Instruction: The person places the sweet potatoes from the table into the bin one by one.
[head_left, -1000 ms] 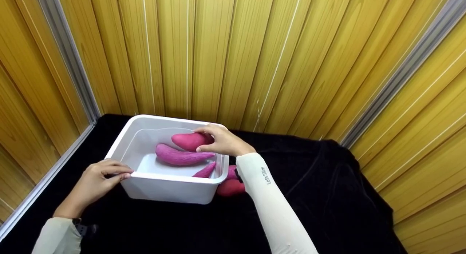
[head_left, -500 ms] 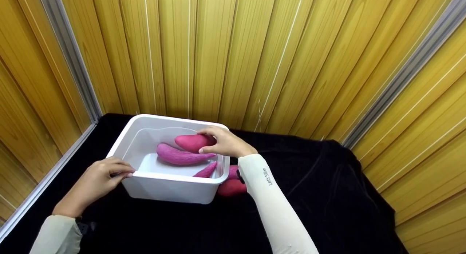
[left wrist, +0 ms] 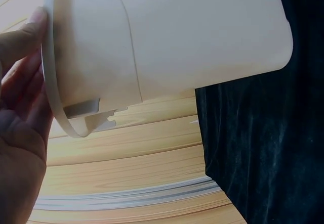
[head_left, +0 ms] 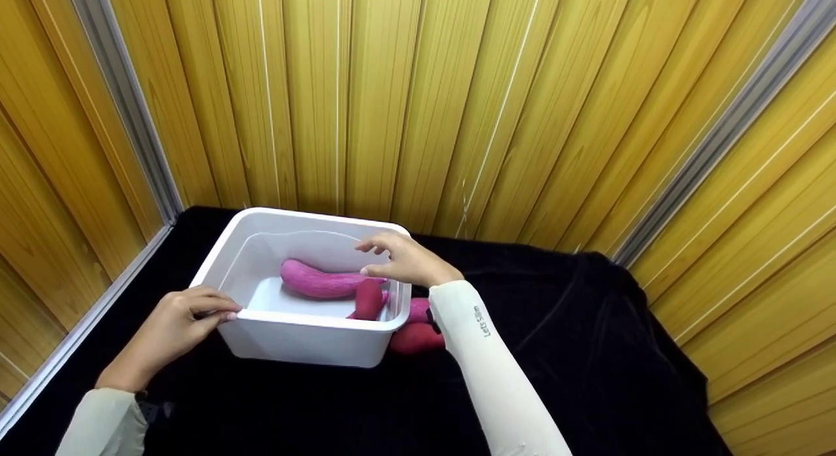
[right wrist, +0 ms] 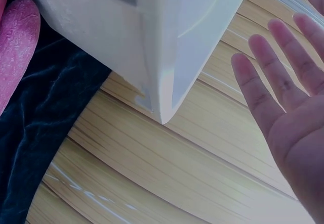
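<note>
A white plastic bin (head_left: 300, 345) stands on the black cloth. My left hand (head_left: 186, 322) pinches its near-left rim between thumb and fingers; the left wrist view shows that hand (left wrist: 23, 97) at the rim. Over the bin's right side, my right hand (head_left: 408, 259) has parted fingers and holds nothing; in the right wrist view the fingers (right wrist: 260, 90) are spread. Inside the bin, a long purple sweet potato (head_left: 320, 281) lies along the floor. A red sweet potato (head_left: 369, 298) is by the near-right corner, largely covering a thin purple one.
Outside the bin on the right, a red sweet potato (head_left: 415, 339) and a purple one (head_left: 418, 309) rest on the black cloth (head_left: 548, 351), partly hidden by my right forearm. Yellow wood-patterned walls (head_left: 379, 103) rise behind and on both sides.
My right hand has let go of the red sweet potato, which has dropped to the bin's near-right corner. Its fingers have opened. The left hand stays at the rim.
</note>
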`<state>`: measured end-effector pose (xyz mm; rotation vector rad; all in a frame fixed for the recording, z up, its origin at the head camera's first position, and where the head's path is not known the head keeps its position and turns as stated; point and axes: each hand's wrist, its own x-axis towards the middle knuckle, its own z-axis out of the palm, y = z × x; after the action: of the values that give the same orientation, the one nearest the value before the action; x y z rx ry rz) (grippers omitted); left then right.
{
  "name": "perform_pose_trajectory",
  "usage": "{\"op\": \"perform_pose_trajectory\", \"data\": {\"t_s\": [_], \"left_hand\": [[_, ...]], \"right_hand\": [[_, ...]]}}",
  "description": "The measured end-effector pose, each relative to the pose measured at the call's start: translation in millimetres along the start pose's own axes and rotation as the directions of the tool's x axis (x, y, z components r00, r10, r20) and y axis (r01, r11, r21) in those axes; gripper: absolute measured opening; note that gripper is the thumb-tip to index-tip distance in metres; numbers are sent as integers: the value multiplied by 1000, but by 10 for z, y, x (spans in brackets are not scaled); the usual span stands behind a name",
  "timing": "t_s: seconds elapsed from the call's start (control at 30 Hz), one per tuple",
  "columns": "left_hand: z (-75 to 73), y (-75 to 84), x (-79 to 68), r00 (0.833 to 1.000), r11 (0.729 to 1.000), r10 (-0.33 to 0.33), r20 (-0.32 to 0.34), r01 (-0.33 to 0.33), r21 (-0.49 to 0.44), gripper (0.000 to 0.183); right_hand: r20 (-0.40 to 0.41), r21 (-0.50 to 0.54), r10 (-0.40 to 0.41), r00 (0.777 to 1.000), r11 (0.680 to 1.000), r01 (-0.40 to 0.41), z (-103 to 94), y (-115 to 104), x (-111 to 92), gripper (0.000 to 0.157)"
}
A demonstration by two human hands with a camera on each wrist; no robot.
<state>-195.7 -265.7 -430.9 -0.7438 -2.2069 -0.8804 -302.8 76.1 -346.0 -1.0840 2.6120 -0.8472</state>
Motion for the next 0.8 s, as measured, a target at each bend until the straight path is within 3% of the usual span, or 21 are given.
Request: {"op": "perform_pose_trajectory", "data": {"t_s": [0.2, 0.8], "left_hand": [[-12, -7, -15, 999, 999, -51, 20, 51, -13, 28], [-13, 10, -13, 995, 995, -95, 34, 96, -23, 27]], "right_hand": [[-12, -10, -28, 1000, 1000, 28, -11, 40, -34, 41], [-90, -15, -41, 995, 999, 40, -78, 297, -231, 41]]}}
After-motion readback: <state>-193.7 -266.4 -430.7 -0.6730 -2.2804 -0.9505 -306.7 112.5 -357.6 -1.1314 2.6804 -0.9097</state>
